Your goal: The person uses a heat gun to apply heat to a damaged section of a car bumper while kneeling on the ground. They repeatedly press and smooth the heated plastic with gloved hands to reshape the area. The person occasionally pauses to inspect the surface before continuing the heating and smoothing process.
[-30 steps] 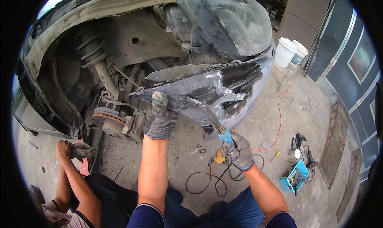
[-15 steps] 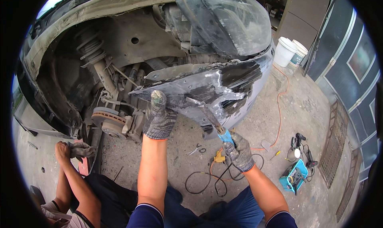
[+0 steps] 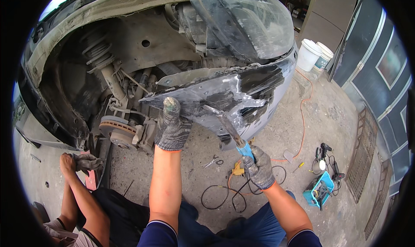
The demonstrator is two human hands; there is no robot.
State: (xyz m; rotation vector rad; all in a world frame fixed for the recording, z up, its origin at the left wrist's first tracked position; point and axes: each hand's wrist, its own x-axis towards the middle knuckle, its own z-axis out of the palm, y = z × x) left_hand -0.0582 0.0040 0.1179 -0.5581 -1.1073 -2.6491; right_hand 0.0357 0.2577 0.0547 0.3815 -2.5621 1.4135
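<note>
A damaged car bumper (image 3: pixel 203 89), grey with black scraped patches and a jagged whitish crack line, hangs at the front corner of the car. My left hand (image 3: pixel 173 126), in a grey knit glove, grips its lower left edge, thumb upright on the outer face and the other fingers hidden behind. In my gloved right hand (image 3: pixel 261 169) is a hot-air plastic welder (image 3: pixel 231 129) with a blue handle and metal barrel. Its flat nozzle points up and left at the bumper face, close to the surface; whether it touches, I cannot tell.
An open wheel well with a brake disc (image 3: pixel 116 130) lies left. A co-worker's hands (image 3: pixel 75 164) hold a grey cloth or glove at lower left. Scissors (image 3: pixel 213 161), black cable and an orange cord (image 3: pixel 304 117) lie on the floor. A blue tool basket (image 3: pixel 326 182) and white buckets (image 3: pixel 309 54) stand right.
The welder and my right hand have shifted very slightly, the nozzle a touch to the right. My left hand stays in place on the bumper.
</note>
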